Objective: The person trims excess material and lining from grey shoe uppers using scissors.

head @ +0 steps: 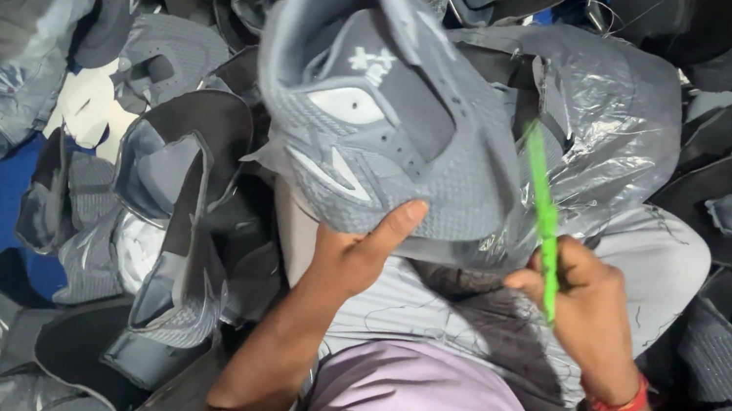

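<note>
1 grey shoe upper (382, 109) held over the lap, left hand (358, 254) gripping its lower edge, thumb on top. Right hand (582, 306) closed on 1 green stick tool (543, 215). 1 clear plastic sheet (618, 119) behind. Dark uppers (178, 204) piled around, too many to count.

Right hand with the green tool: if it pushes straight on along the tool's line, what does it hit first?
Probably the clear plastic film around the grey shoe upper. The right hand holds the green tool pointing up and slightly left, its tip at the film's edge beside the upper. Whether they already touch is unclear.
</note>
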